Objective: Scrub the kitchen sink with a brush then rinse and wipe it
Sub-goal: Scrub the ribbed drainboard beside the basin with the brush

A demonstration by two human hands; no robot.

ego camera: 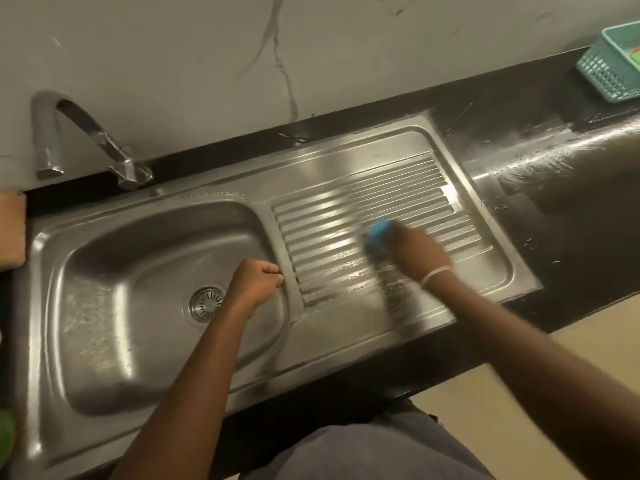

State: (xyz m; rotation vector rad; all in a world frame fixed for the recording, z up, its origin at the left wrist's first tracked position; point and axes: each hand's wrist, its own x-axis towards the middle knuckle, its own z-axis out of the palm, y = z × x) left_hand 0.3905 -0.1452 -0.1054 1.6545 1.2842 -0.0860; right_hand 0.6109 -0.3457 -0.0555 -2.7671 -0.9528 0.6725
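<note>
Two hands work over a steel sink [104, 341] set in wet black counter [571, 188]. The right hand [420, 252] grips a blue brush [379, 233] on the ribbed drainboard [346, 216]; the left hand [256, 282] is fisted, holding nothing.

black countertop [571, 188] | inset steel sink [162, 393] | teal basket [611, 69] far right

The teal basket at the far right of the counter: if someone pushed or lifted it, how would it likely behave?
The teal basket looks like thin lattice plastic, so probably light and slightly flexible. The black counter near it gleams wet, so a push would likely make it slide, not tip. Its contents are barely visible, so weight is uncertain.
</note>
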